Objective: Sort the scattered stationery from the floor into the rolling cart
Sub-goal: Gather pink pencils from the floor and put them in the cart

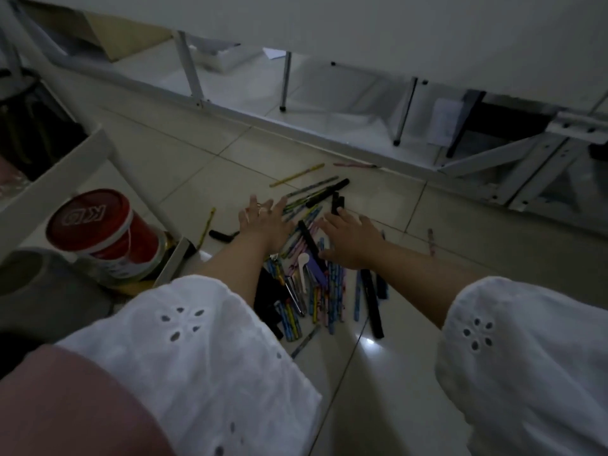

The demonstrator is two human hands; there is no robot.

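Note:
A heap of pens, pencils and black markers (316, 291) lies scattered on the pale tiled floor in front of me. My left hand (263, 222) is spread flat, fingers apart, over the far left side of the heap. My right hand (352, 241) rests palm down on the heap's right side, fingers loosely curved over pens and a long black marker (311, 241); it holds nothing that I can make out. A white spoon-like piece (302, 264) lies between my wrists. The white rolling cart (59, 172) stands at the left, its shelf edge above a red-lidded tin.
A red-lidded tin (102, 232) sits on the cart's lower shelf at the left. Stray pencils (297, 175) and a black marker (223, 235) lie apart from the heap. White table legs and a low rail (296, 123) run across the floor beyond.

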